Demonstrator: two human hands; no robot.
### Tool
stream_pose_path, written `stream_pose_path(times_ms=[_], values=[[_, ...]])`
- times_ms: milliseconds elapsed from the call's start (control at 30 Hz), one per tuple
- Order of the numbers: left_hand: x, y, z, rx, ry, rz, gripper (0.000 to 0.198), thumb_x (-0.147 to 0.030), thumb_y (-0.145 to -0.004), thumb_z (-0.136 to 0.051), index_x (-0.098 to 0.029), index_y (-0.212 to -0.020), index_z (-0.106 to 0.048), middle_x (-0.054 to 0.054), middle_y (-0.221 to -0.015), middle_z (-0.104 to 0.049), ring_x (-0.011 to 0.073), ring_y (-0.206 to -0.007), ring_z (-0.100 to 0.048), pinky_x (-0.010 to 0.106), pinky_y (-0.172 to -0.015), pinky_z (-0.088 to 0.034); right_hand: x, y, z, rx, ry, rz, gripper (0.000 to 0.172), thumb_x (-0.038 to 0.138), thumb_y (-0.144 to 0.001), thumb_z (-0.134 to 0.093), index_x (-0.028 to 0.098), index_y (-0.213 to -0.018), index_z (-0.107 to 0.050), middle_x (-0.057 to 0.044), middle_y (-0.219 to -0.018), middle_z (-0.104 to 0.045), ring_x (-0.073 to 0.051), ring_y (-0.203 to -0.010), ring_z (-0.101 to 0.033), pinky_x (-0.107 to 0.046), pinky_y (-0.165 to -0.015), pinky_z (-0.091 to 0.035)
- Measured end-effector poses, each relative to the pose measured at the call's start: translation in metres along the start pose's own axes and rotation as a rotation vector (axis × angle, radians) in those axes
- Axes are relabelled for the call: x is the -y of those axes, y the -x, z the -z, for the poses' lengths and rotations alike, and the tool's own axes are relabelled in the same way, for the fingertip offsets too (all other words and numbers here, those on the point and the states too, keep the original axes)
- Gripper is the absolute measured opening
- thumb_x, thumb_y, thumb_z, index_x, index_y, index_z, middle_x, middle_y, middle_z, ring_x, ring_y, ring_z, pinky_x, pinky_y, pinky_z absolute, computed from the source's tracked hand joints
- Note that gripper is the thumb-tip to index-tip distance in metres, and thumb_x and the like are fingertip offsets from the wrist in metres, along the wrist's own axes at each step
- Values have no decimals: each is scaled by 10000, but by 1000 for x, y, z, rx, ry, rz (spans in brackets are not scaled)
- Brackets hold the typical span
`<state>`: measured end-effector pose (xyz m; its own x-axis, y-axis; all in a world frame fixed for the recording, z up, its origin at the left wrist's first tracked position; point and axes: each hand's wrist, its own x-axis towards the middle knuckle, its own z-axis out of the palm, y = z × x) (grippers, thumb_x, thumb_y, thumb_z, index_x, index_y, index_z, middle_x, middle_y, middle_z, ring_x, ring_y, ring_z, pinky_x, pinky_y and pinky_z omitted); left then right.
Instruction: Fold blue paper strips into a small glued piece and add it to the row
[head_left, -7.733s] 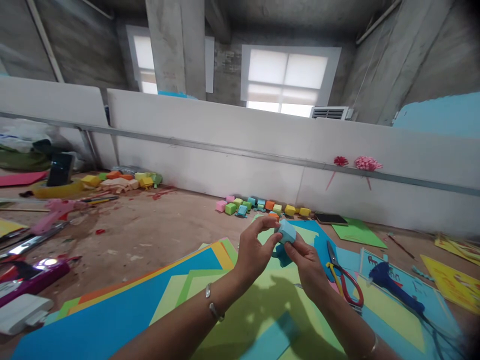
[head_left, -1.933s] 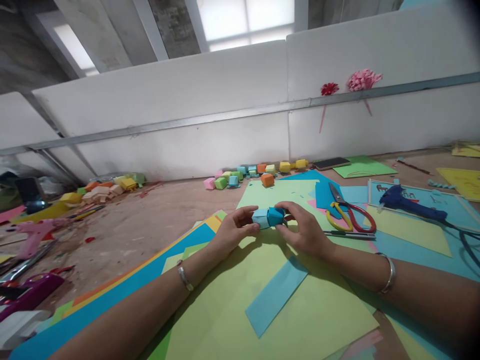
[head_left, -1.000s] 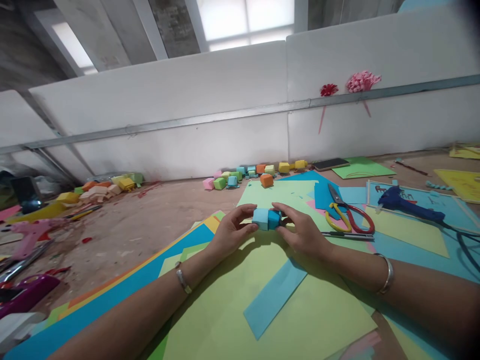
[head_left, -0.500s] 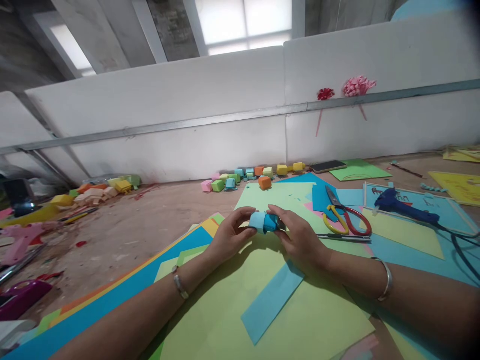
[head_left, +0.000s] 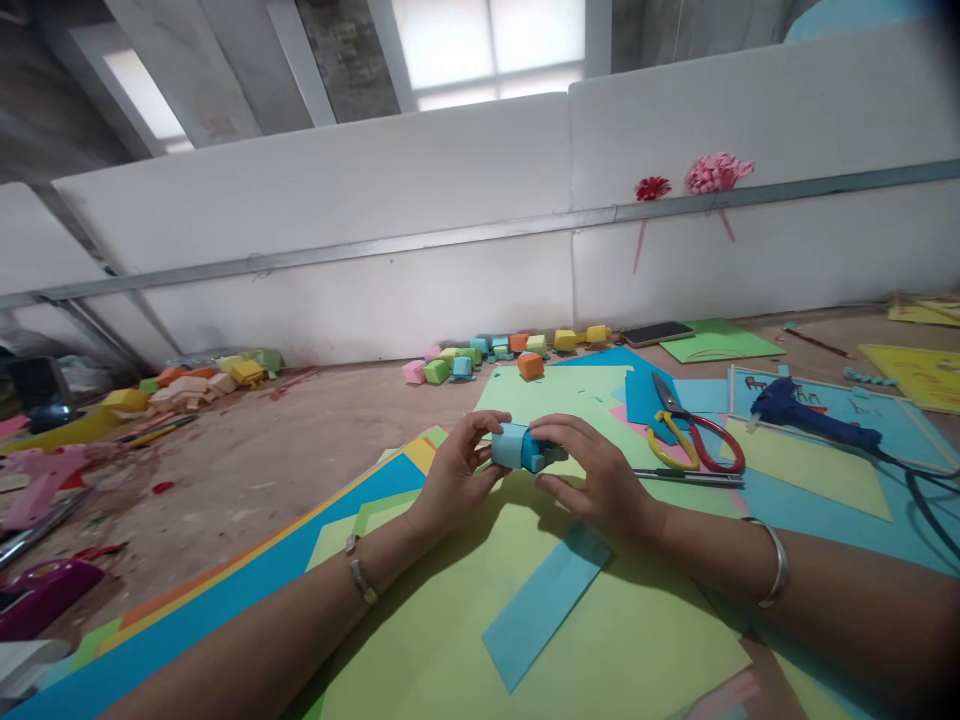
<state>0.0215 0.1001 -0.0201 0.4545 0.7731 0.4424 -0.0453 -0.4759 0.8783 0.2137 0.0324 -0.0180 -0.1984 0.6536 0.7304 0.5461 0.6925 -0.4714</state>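
Both my hands grip a small folded blue paper box [head_left: 517, 447] just above a light green sheet [head_left: 540, 600]. My left hand [head_left: 457, 475] pinches its pale blue left end with thumb and fingers. My right hand [head_left: 596, 480] covers the darker blue right end, fingers curled over the top. A loose blue paper strip [head_left: 544, 603] lies flat on the green sheet under my right wrist.
Red-and-yellow scissors [head_left: 694, 440] and a blue glue gun [head_left: 806, 417] lie to the right. A row of several coloured paper cubes [head_left: 510, 352] stands by the white partition [head_left: 450, 250], with more [head_left: 206, 376] at the far left. Stacked coloured sheets [head_left: 247, 590] and a pink glue gun [head_left: 45, 480] lie left.
The camera dropped from the room toward the table. My hands lowered the blue box close to the green sheet and kept turning and pressing it; my right fingers now curl over its top.
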Motion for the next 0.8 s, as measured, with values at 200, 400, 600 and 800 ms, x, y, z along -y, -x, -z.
stream_pose_path(times_ms=[200,400,600,800], values=[[3,2,0,16,-65,-102,282,-93,-768,-664,-224,-928,-472,76,-1214,-527,207,-1131,-560,322,-858,-540,-2,0,-1,-45,-23,5,271,145,-788,-657,232,-1045,-667,-99,-1178,-585,-242,-1123,-583,-403,-935,-531],[7,2,0,4,-112,-156,306,-70,-777,-648,-232,-944,-448,72,-1214,-534,185,-1089,-580,333,-849,-554,-5,2,-3,-41,-41,-1,313,118,-792,-668,238,-1080,-650,-90,-1138,-611,-233,-1072,-610,-398,-893,-554],[7,3,1,2,-249,-173,316,-79,-781,-656,-230,-948,-433,65,-1209,-542,165,-1005,-607,310,-789,-575,-4,2,-2,-50,-11,53,299,88,-768,-660,226,-1028,-603,-101,-1156,-575,-246,-1116,-569,-429,-920,-535],[9,3,2,-7,-325,-169,333,-69,-768,-645,-229,-956,-421,63,-1181,-520,158,-943,-596,254,-667,-572,-4,0,-1,-39,-53,52,344,82,-749,-673,219,-1058,-616,-104,-1162,-570,-244,-1142,-557,-419,-950,-518]])
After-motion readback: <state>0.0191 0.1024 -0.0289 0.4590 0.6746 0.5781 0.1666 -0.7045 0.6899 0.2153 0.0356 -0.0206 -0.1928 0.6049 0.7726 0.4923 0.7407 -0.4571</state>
